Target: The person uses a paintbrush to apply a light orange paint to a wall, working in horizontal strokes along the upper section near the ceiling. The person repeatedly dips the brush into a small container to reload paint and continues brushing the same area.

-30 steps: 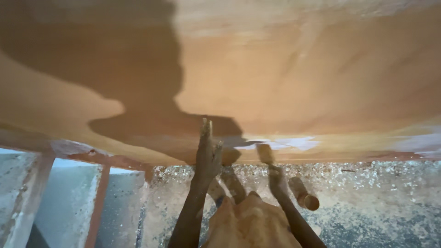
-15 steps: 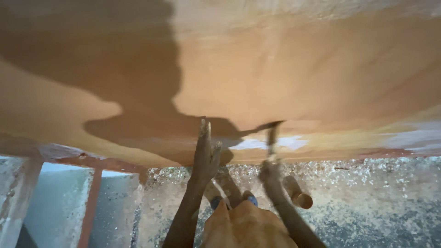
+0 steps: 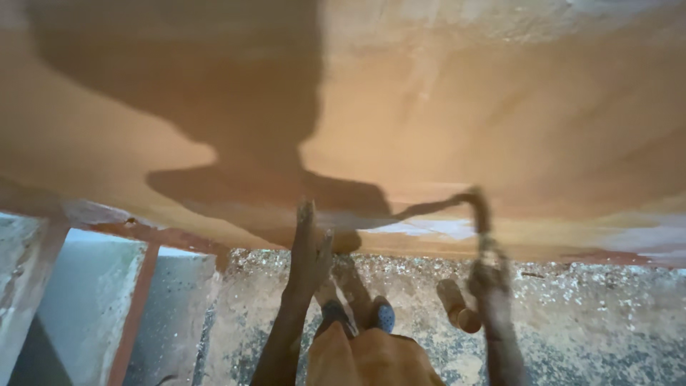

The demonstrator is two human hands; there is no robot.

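At the bottom edge sits orange cloth (image 3: 368,357), cut off by the frame, with two feet in blue sandals (image 3: 382,316) showing just beyond it on the speckled grey floor (image 3: 586,322). Beside the feet, to the right, a short brown cylinder (image 3: 457,306) lies on the floor; what it is cannot be made out.

The left hand (image 3: 309,250) reaches up with fingers straight and together, flat and unclenched, its fingertips touching the lower part of the orange wall (image 3: 443,107). It holds nothing.

The right hand (image 3: 489,282) is blurred. It is clenched around the lower end of a thin tool (image 3: 480,214) that rises from the fist and bends left near its top, where a long thin dark line runs on along the wall. Tool and shadow cannot be told apart there, and the tool's kind is unclear.

The wall looks smooth and wet-toned, orange-brown, with a pale whitish patch (image 3: 429,227) just left of the tool near the lower edge. A large shadow (image 3: 236,107) of the person covers its left half. At far left, a reddish frame (image 3: 136,300) borders pale panels, cut off by the edge.

No packages, labels or signs show.
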